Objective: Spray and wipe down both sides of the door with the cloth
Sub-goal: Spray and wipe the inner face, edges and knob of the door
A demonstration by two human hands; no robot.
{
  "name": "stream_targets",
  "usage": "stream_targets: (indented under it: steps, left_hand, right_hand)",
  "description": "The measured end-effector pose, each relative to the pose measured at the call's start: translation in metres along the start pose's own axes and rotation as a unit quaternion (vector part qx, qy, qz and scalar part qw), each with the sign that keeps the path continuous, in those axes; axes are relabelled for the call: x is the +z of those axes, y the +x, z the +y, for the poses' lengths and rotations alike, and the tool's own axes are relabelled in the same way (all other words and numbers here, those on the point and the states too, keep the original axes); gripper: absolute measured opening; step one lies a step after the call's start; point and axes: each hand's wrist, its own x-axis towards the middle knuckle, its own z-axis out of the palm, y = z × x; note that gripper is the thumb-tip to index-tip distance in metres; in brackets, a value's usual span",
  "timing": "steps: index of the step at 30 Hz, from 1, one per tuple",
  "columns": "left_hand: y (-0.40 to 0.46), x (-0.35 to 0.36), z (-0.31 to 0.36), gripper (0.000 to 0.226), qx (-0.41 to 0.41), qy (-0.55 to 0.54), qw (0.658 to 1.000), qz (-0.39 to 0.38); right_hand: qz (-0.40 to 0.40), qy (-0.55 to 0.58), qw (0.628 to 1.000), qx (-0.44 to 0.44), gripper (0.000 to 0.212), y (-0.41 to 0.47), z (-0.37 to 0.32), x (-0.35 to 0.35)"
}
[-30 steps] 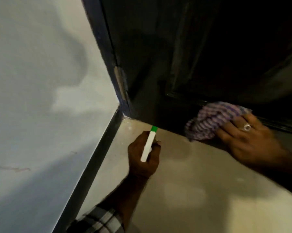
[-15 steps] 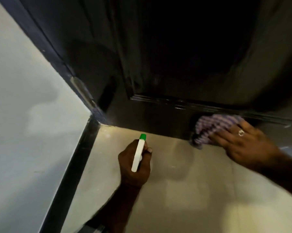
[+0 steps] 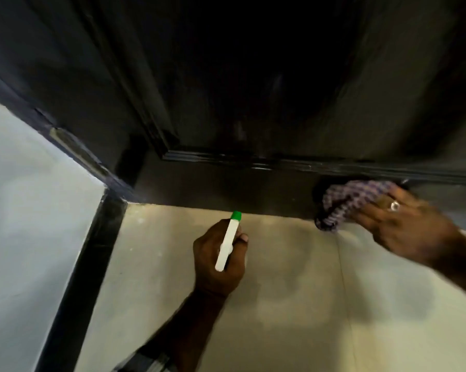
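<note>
Dark, near-black panelled wooden door (image 3: pixel 253 108), lower part only; raised glossy moulding (image 3: pixel 293 163) running left to right across the bottom rail, just above pale beige tiled floor (image 3: pixel 293 291).

Purple-and-white checked cloth (image 3: pixel 352 202), bunched, pressed against the bottom rail directly under the moulding, at the right of the door's visible width. Lower edge of cloth hanging close to the floor line.

Right hand (image 3: pixel 403 226), ringed, laid over the cloth from the right; fingers (image 3: pixel 371 210) extended and slightly spread, flat on the fabric, pushing it to the door rather than gripping. Forearm entering from the right edge, low, angled up-left toward the door. Nearer of the two hands to the work; unwiped rail lies leftward from the fingertips, long axis of that rail horizontal, so next stroke judged to run left along it.

White spray bottle with green nozzle (image 3: pixel 227 241), long axis pointing up toward the door's base, clear of the door.

Left hand (image 3: pixel 218 259), fingers curled round the bottle, held over the floor, apart from the cloth.

Pale grey wall (image 3: pixel 33 224) with black skirting (image 3: pixel 84 264) at left.
</note>
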Motion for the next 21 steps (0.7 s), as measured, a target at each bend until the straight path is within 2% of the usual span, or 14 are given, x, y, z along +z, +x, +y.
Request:
stream_targets:
  steps: [4,5,6,8,10,12,14,16,17,19,21]
  left_hand:
    - [-0.001,0.036,0.018,0.015,0.007,-0.034,0.998,-0.047]
    - [-0.002,0.042,0.02,0.014,0.018,-0.036,0.998,-0.048]
    - [-0.001,0.044,0.018,0.013,0.025,-0.038,0.998,-0.044]
    - [-0.002,0.045,0.014,0.018,0.033,-0.03,0.998,-0.042]
    - [-0.003,0.044,0.014,0.024,0.04,-0.016,0.998,-0.044]
    - [-0.003,0.042,0.019,0.025,0.037,-0.019,0.998,-0.051]
    - [-0.003,0.047,0.02,0.027,0.03,-0.016,0.998,-0.047]
    - [-0.004,0.056,0.02,0.027,0.015,-0.017,0.999,-0.045]
    - [-0.006,0.065,0.024,0.024,0.014,-0.027,0.998,-0.056]
    - [-0.009,0.078,0.032,0.011,0.023,-0.045,0.996,-0.079]
    - [-0.01,0.085,0.032,0.004,0.027,-0.051,0.995,-0.083]
  right_hand:
    - [0.136,-0.042,0.989,-0.047,0.042,0.068,-0.031,-0.002]
    - [0.146,-0.052,0.986,-0.057,0.04,0.084,-0.046,0.011]
    - [0.128,-0.053,0.988,-0.065,0.039,0.095,-0.06,0.029]
    - [0.043,-0.002,0.998,-0.05,0.039,0.08,-0.075,0.061]
    - [-0.005,0.046,0.998,-0.031,0.04,0.036,-0.058,0.076]
    - [-0.03,0.044,0.999,-0.008,0.043,-0.019,-0.029,0.073]
    - [-0.022,-0.002,0.999,0.028,0.05,-0.058,-0.001,0.046]
    - [0.008,0.001,0.999,0.038,0.055,-0.053,0.01,0.02]
    - [0.04,0.005,0.998,0.041,0.048,-0.042,0.01,0.012]
    - [0.118,-0.02,0.993,0.012,0.036,0.008,-0.007,0.011]
    - [0.183,-0.011,0.983,-0.014,0.04,0.058,-0.033,0.026]
